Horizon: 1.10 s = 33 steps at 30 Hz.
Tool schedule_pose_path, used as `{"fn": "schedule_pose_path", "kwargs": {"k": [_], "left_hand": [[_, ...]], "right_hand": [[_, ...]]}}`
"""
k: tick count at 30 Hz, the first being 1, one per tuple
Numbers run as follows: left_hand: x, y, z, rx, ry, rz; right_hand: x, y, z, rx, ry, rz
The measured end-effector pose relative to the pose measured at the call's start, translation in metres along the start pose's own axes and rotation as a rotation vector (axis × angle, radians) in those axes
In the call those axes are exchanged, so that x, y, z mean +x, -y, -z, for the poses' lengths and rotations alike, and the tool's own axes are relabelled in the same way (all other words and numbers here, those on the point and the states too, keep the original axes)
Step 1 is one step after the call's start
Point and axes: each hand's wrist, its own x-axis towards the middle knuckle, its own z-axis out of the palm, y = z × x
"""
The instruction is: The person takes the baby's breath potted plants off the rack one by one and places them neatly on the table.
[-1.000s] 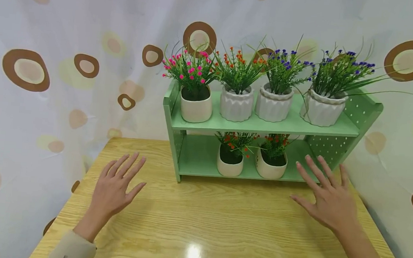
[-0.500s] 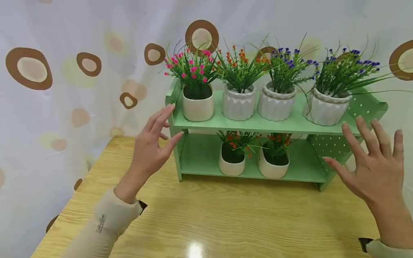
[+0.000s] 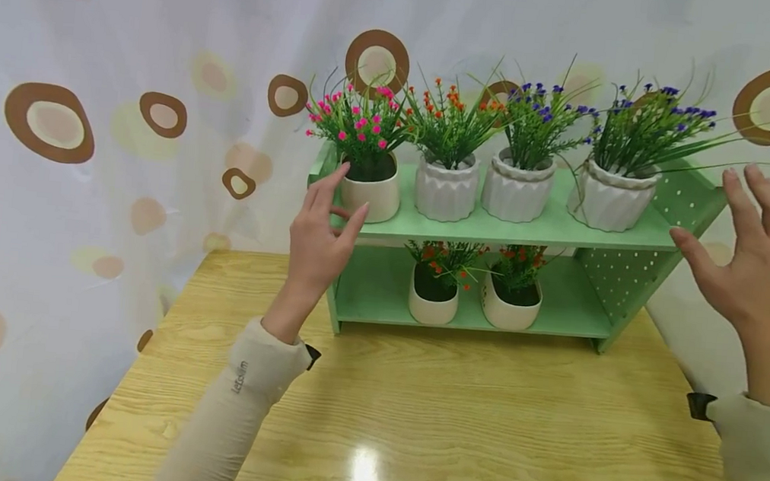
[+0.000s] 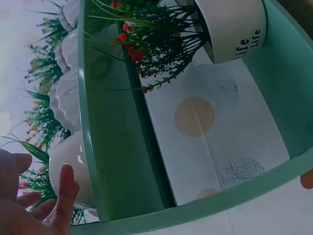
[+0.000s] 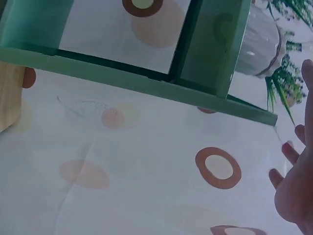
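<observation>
A cream pot [image 3: 370, 197] of pink flowers stands at the left end of the green shelf's [image 3: 427, 233] upper board. My left hand [image 3: 319, 246] is at its near left side, thumb and fingers spread apart with nothing held. In the left wrist view, those fingers [image 4: 64, 198] overlap the pot [image 4: 68, 164]. My right hand [image 3: 768, 262] hangs in the air beyond the shelf's right end, fingers spread. Nearest to it is a white fluted pot [image 3: 611, 199] of purple flowers, which shows in the right wrist view beside the fingers too.
Between the end pots stand a white pot [image 3: 446, 192] of orange flowers and another white pot [image 3: 518, 189] of purple ones. Two cream pots with red flowers, one left [image 3: 433, 302] and one right [image 3: 511, 303], sit on the lower board. The wooden table [image 3: 452, 414] extends in front.
Both hands have risen from over the table. The left has moved up and right to the pink-flower pot; the right has moved up and right past the shelf's end. The pots stay put.
</observation>
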Motion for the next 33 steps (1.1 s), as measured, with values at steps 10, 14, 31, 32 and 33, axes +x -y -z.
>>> {"fn": "schedule_pose_path", "kwargs": {"k": [10, 14, 31, 32, 33], "left_hand": [[0.003, -0.002, -0.019, 0.004, -0.017, 0.088], [0.004, 0.001, -0.025, -0.021, -0.031, 0.102], [0.008, 0.016, -0.043, -0.106, -0.147, 0.043], [0.009, 0.016, -0.044, -0.106, -0.151, 0.041], [0.009, 0.015, -0.044, -0.107, -0.152, 0.041]], "right_hand": [[0.013, -0.014, -0.012, 0.244, 0.072, -0.265], [0.013, -0.014, -0.019, 0.293, 0.074, -0.315], [0.011, -0.021, -0.028, 0.408, 0.09, -0.43], [0.011, -0.021, -0.028, 0.403, 0.094, -0.435], [0.011, -0.02, -0.028, 0.398, 0.097, -0.439]]}}
